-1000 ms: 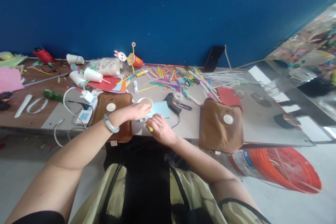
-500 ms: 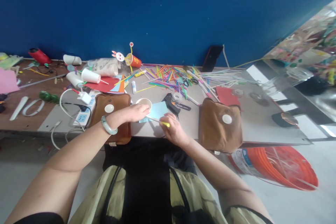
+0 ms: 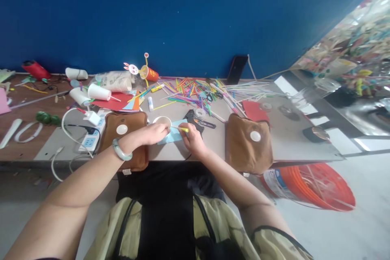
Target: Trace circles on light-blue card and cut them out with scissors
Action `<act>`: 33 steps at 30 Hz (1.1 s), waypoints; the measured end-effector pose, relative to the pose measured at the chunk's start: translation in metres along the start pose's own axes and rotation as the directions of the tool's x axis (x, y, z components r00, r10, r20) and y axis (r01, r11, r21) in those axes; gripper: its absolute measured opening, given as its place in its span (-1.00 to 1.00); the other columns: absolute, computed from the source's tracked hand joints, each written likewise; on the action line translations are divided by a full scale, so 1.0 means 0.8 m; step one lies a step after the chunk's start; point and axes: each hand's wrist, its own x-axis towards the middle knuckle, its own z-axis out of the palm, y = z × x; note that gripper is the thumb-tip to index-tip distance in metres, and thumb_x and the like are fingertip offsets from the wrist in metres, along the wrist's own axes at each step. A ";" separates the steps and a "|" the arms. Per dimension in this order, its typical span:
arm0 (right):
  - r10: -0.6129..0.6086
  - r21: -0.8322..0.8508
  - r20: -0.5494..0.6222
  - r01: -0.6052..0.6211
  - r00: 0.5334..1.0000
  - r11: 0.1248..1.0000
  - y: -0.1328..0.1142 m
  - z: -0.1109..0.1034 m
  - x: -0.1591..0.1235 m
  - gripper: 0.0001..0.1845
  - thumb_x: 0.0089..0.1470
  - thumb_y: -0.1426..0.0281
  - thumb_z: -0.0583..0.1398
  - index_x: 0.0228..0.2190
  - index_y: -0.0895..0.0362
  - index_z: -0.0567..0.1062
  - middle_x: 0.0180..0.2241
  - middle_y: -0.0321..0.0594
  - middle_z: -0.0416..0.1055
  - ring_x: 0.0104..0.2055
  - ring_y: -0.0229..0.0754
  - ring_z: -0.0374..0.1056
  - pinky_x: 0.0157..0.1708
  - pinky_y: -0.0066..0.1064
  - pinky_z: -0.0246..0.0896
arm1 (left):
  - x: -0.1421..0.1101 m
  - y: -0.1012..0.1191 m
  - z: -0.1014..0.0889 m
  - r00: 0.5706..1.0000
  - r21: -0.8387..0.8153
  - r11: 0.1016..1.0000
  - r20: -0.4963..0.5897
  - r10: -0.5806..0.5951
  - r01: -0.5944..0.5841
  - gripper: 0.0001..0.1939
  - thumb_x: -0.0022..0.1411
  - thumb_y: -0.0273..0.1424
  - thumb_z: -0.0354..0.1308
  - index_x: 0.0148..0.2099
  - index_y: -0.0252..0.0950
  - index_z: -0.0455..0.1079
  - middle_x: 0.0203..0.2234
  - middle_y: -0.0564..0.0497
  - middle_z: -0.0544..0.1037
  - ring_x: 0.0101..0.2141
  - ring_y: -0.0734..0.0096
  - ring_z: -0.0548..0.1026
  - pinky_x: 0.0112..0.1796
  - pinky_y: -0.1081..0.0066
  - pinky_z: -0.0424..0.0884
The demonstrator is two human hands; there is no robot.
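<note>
My left hand, with a pale green bangle on its wrist, has its fingers closed over the near right rim of a white paper cup. The cup's round opening faces up. Under the cup and the fingers lies a light blue sheet of paper. In my right hand is a slim white pen with a yellow end, held between closed fingers. Its other end points left toward the cup and my left fingertips. Whether the tip touches the paper is too small to tell.
Just beyond my right hand lie a black glue gun, a utility knife and a tape roll. Brown cushions flank the work spot. Coloured straws spread behind. A power strip with cables sits left; an orange bucket stands right.
My right hand has moved left with the pen, nearer to the cup and my left hand. The whole view has shifted slightly.
</note>
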 end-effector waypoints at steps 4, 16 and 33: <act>-0.036 -0.008 0.035 0.037 0.999 0.999 -0.001 -0.002 -0.004 -0.83 0.36 0.34 0.00 -0.15 0.08 0.37 -0.27 -0.08 0.47 -0.20 -0.03 0.39 -0.11 -0.17 0.35 | 0.000 -0.003 0.002 1.000 0.038 0.999 -0.007 0.020 -0.020 -0.69 0.41 -0.18 -0.20 -0.28 -0.22 0.22 -0.38 -0.02 0.44 -0.35 0.30 0.41 -0.34 0.35 0.22; -0.301 -0.122 0.123 0.315 0.946 0.941 -0.043 -0.015 -0.047 -0.75 0.27 0.58 0.01 -0.07 0.08 0.28 -0.29 -0.18 0.42 -0.28 -0.11 0.34 0.05 0.00 0.33 | -0.001 0.004 -0.006 1.000 0.042 0.999 0.017 -0.022 0.021 -0.68 0.41 -0.21 -0.16 -0.30 -0.25 0.27 -0.41 0.00 0.45 -0.40 0.35 0.38 -0.38 0.36 0.22; -0.357 -0.082 0.117 0.367 0.927 0.927 -0.058 0.035 -0.032 -0.73 0.24 0.61 0.00 -0.08 0.12 0.32 -0.33 -0.18 0.42 -0.28 -0.12 0.30 0.09 -0.06 0.29 | -0.005 0.009 -0.009 0.999 0.024 1.000 0.044 -0.016 0.015 -0.73 0.41 -0.26 -0.15 -0.33 -0.24 0.21 -0.43 0.04 0.40 -0.40 0.38 0.35 -0.37 0.39 0.20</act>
